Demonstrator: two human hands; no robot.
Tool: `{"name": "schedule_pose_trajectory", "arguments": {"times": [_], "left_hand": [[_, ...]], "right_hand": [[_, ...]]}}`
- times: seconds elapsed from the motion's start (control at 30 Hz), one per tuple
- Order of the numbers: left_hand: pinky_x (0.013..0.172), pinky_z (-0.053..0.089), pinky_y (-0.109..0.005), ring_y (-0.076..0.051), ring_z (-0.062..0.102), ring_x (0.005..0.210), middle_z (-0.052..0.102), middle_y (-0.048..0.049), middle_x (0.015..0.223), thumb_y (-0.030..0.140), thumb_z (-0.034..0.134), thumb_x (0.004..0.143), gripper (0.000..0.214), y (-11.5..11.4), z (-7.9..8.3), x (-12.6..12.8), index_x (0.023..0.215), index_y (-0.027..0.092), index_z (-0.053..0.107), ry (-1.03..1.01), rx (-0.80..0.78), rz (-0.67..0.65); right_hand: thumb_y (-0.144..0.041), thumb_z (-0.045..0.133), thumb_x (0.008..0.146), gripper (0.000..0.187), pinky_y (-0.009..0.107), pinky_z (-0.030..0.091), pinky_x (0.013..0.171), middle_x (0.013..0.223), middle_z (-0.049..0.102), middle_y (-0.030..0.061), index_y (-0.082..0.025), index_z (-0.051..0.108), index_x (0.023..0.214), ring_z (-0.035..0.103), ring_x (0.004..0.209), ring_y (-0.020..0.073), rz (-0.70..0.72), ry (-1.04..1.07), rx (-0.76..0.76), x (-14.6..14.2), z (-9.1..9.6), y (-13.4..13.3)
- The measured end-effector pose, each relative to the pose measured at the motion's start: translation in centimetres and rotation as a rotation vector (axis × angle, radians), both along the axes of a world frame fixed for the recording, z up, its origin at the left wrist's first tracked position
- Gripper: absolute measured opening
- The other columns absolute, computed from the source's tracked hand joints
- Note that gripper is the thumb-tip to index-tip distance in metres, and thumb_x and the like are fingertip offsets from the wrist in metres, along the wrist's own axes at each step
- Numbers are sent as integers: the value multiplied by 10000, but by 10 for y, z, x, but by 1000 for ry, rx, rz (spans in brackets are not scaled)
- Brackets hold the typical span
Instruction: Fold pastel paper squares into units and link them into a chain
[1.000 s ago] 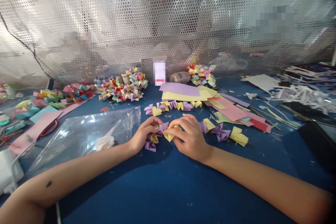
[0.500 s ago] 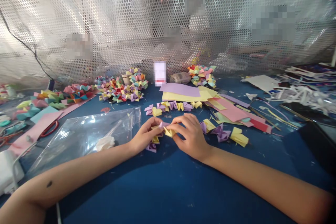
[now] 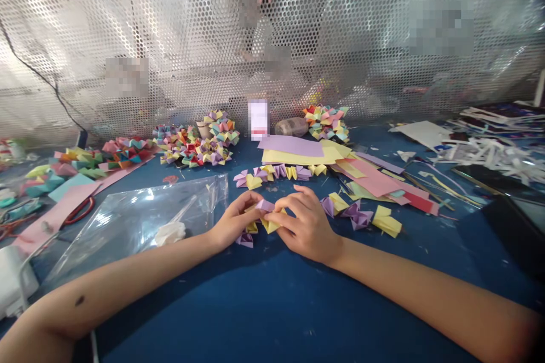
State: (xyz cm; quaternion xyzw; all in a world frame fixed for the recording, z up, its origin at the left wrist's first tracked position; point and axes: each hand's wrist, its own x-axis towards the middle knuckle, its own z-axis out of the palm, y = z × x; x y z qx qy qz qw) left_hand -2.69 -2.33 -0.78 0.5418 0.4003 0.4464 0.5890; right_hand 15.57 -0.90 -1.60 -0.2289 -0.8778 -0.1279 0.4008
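Observation:
My left hand (image 3: pixel 233 220) and my right hand (image 3: pixel 303 226) meet at the middle of the blue table (image 3: pixel 264 306), fingers pinched together on a chain of folded purple and yellow paper pieces (image 3: pixel 260 216). The left fingers grip its purple end; the right fingers grip a yellow folded piece against it. Loose folded purple and yellow pieces (image 3: pixel 361 215) lie just right of my right hand. Farther back, a row of joined purple and yellow pieces (image 3: pixel 281 172) stretches across the table.
A clear plastic bag (image 3: pixel 136 215) holding a white object lies at the left. Stacked coloured paper sheets (image 3: pixel 332 161) sit behind. Piles of finished paper rings (image 3: pixel 196 142) line the perforated metal screen (image 3: pixel 272 34). Red scissors (image 3: pixel 79 210) lie far left; paper scraps (image 3: pixel 489 150) far right.
Both hands stayed in place, shifting their fingers slightly as they pressed the yellow piece onto the purple end of the chain.

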Motion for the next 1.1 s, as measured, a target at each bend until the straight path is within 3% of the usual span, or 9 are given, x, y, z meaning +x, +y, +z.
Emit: {"name": "schedule_pose_trajectory", "arguments": {"times": [0.3,0.47,0.63,0.8,0.97,1.1], "left_hand": [[723,400,-211,-111,535,792,554,8,810,305,624,763,198,2,0,0,841,159,515,16,17,29],[637,385,-203,-92,508,687,540,22,765,313,615,753,217,2,-3,0,860,161,503,8,-5,38],[598,369,-201,-82,483,640,520,31,743,328,625,730,250,2,-4,1,862,164,491,-26,-31,40],[653,383,-205,-92,494,698,519,21,772,328,618,738,237,1,-3,0,853,166,490,-7,-9,61],[654,381,-207,-96,492,723,524,10,804,350,609,754,250,2,-5,0,867,162,489,-9,8,53],[673,385,-206,-95,495,739,525,9,814,330,640,738,267,2,-5,0,856,159,471,-19,2,52]], "right_hand": [[-149,545,732,204,386,371,804,808,553,31,-215,636,901,499,765,178,-140,67,-141,-2,0,4],[-172,556,708,378,445,350,922,978,587,72,-191,547,1085,535,930,219,-66,90,-139,-2,4,-2],[-148,551,754,351,488,276,1019,1066,630,31,-249,542,1090,546,1027,207,33,30,-43,0,5,-5],[-135,530,768,342,514,265,1033,1197,603,55,-217,550,1100,492,1158,233,41,-40,-8,-1,3,-4],[-104,486,798,387,505,267,1035,1180,613,42,-228,534,1161,516,1112,205,56,-91,-9,-1,2,-1],[-90,474,803,291,489,277,1031,995,661,13,-226,587,1034,559,965,175,53,-74,-21,-1,1,0]]}}
